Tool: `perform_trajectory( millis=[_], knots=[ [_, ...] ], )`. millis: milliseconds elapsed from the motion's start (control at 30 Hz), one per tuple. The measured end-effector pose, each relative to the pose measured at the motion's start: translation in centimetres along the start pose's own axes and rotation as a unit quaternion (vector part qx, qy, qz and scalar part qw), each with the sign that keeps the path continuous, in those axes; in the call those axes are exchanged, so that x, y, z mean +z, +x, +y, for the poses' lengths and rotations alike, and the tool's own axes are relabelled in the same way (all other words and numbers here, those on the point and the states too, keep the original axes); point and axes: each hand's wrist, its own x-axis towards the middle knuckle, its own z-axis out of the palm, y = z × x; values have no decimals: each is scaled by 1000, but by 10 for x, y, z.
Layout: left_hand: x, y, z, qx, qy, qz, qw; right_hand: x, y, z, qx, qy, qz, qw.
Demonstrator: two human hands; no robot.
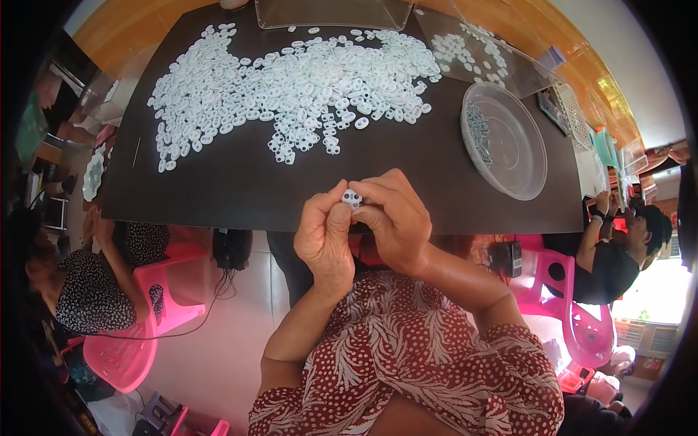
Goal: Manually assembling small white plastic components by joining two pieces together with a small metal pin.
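Both my hands meet over the near edge of the dark table. Pinched between them is a small white oval plastic piece [352, 197] with dark round holes. My left hand [324, 231] is closed on its left side, thumb and fingertips pressed to it. My right hand [393, 215] grips it from the right with curled fingers. Beyond them lies a wide heap of similar white oval pieces [291, 83]. To the right, a round clear plastic tray [520, 156] holds a pile of small grey metal screws or pins [477, 134] along its left side.
More white pieces [472, 52] lie on a clear sheet at the far right. A clear bin [334, 14] stands at the back. A thin stick [137, 152] lies at the table's left. People sit on either side, near pink chairs [131, 352]. A phone-like dark object [554, 112] rests at right.
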Motion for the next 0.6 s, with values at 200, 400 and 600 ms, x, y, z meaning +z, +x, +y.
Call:
perform_trajectory(
  millis=[200,400,600],
  knots=[
    [1,-2,-4,22,6,9,1000,4,0,2,-27,-5,17,999],
    [3,1,6,-41,-60,26,997,0,3,-8,31,9,-9,999],
    [0,1,10,-40,-54,-2,998,-2,2,-7,35,11,-20,999]
  ],
)
